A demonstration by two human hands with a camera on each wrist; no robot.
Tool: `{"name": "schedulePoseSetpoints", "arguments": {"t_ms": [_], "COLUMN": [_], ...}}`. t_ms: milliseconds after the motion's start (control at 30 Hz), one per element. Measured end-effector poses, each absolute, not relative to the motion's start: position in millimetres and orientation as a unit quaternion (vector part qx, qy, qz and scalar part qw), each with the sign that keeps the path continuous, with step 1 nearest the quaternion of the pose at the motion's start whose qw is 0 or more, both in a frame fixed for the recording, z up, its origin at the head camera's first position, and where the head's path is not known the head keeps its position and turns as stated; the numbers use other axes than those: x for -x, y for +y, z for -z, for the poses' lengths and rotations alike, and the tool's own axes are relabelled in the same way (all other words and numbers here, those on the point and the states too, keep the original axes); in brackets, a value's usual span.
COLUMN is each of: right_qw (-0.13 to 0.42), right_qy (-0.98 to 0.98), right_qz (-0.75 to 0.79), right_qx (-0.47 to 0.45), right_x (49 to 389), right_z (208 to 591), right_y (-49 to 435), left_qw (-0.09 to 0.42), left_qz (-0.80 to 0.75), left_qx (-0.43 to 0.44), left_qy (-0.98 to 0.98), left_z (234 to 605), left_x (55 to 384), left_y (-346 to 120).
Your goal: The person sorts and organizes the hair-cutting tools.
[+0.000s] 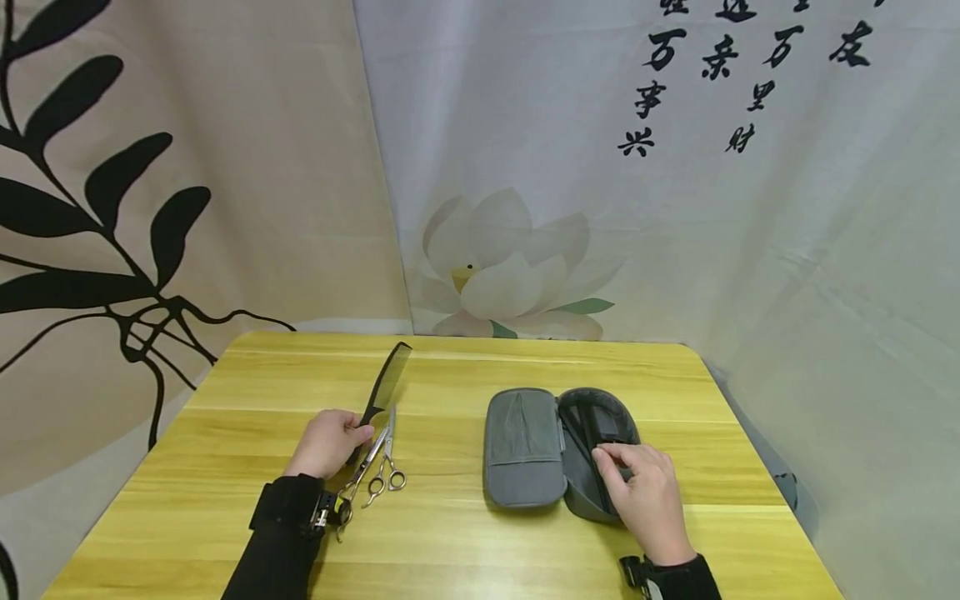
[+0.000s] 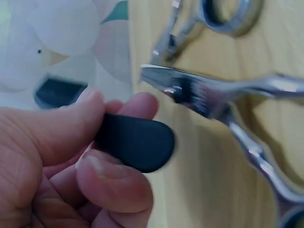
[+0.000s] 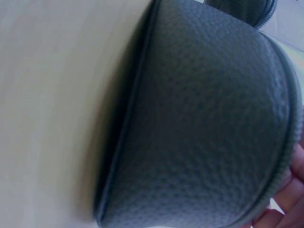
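Note:
My left hand point(image 1: 326, 442) pinches the handle of a black comb point(image 1: 386, 379) at the left of the table. In the left wrist view, the rounded end of the comb handle point(image 2: 137, 142) sticks out between thumb and fingers. Close beside that hand lie two pairs of silver scissors point(image 1: 389, 442), their finger rings toward me. My right hand point(image 1: 647, 492) reaches over the rim of an unzipped grey case point(image 1: 525, 483), fingertips inside its right half. Whether they grip something dark in there I cannot tell. The right wrist view shows the case's pebbled outer wall point(image 3: 204, 114), fingers at its zipped rim.
The case lies spread flat, its left half showing a gathered pocket point(image 1: 521, 429) and its right half holding dark items point(image 1: 592, 417). A wooden table point(image 1: 450, 550) carries everything. Behind it hangs a printed cloth point(image 1: 540, 167) with a lotus, leaves and writing.

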State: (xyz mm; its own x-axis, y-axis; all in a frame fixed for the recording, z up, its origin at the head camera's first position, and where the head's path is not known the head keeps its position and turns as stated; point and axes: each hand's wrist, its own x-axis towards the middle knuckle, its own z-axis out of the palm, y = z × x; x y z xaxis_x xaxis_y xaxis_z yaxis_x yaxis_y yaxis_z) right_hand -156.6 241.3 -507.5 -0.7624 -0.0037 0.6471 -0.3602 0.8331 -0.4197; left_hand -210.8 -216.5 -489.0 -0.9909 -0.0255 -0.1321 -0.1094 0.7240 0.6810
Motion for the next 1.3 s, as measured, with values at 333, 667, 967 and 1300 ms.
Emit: {"name": "schedulePoseSetpoints", "arguments": {"t_ms": [333, 667, 967, 1300], "right_qw": [0.324, 0.338, 0.346, 0.341], "right_qy": [-0.9, -0.896, -0.891, -0.865], "right_qz": [-0.274, -0.27, -0.272, -0.331], "right_qx": [-0.097, -0.104, -0.111, -0.161], "right_x": [158, 158, 155, 150], "right_z": [505, 502, 504, 504], "right_y": [241, 241, 238, 224], "left_qw": [-0.074, -0.118, -0.003, 0.073], "left_qz": [-0.519, -0.705, -0.778, -0.778], "left_qx": [0.084, 0.082, 0.032, -0.021], "left_qy": [0.847, 0.695, 0.627, 0.624], "left_z": [459, 440, 469, 497], "left_x": [208, 188, 162, 137], "left_y": [-214, -179, -89, -42]}}
